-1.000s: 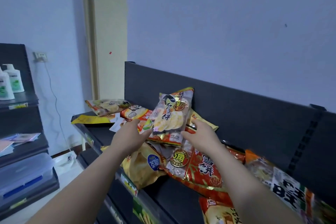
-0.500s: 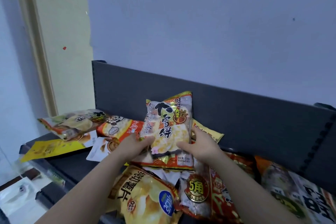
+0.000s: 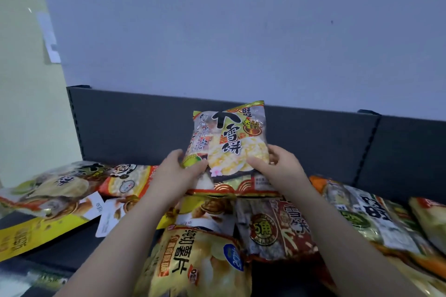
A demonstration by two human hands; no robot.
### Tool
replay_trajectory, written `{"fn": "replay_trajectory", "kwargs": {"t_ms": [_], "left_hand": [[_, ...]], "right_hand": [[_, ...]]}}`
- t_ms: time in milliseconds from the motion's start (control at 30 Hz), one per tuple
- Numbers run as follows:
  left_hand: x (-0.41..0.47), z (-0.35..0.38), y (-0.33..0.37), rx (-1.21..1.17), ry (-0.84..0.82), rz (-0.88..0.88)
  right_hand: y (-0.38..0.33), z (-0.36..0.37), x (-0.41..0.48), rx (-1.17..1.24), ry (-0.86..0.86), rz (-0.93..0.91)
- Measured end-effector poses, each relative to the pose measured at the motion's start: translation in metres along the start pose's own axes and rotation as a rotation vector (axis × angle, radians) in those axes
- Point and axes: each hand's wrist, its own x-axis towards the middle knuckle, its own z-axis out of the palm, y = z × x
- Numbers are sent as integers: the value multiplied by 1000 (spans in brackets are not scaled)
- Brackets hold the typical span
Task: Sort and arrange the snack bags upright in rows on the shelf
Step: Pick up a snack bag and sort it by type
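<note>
The person holds one rice cracker bag point(image 3: 229, 142) upright with both hands, near the middle of the shelf point(image 3: 72, 246) and in front of its dark back panel point(image 3: 135, 128). The bag's printed front faces the camera and its top leans slightly to the right. Whether its back touches the panel cannot be told.

The left hand point(image 3: 173, 176) grasps the bag's lower left corner, with the thumb point(image 3: 195, 166) lying across the front and the fingers out of sight behind. The right hand point(image 3: 282, 169) clasps the lower right side in the same way, with the thumb on the front over the pictured crackers. The bag's bottom seam sits just above the loose pile of packets lying flat (whether it rests on them is unclear).

Below the hands, toward the shelf's front edge, a yellow chip bag point(image 3: 198, 263) lies flat, with a red bag point(image 3: 277, 229) just beside it on the right. A packet showing walnuts point(image 3: 212, 207) lies between them and the held bag. Toward the right end, a white and green bag point(image 3: 366, 219) lies on its back. Toward the left end, a pale cracker bag point(image 3: 55, 188) lies flat, overlapped by an orange bag with a cartoon face point(image 3: 125, 181), and a yellow packet point(image 3: 31, 234) lies near the front left corner.
</note>
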Motion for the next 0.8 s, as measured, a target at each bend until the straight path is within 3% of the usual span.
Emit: {"fn": "replay_trajectory", "kwargs": {"t_ms": [367,800], "left_hand": [[-49,87,96,-70,-225,207],[-225,313,259,-173,-716,382]], "right_hand": [[16,-120,-86,16,345,79],[90,-375,-287,-204,762,311]]}}
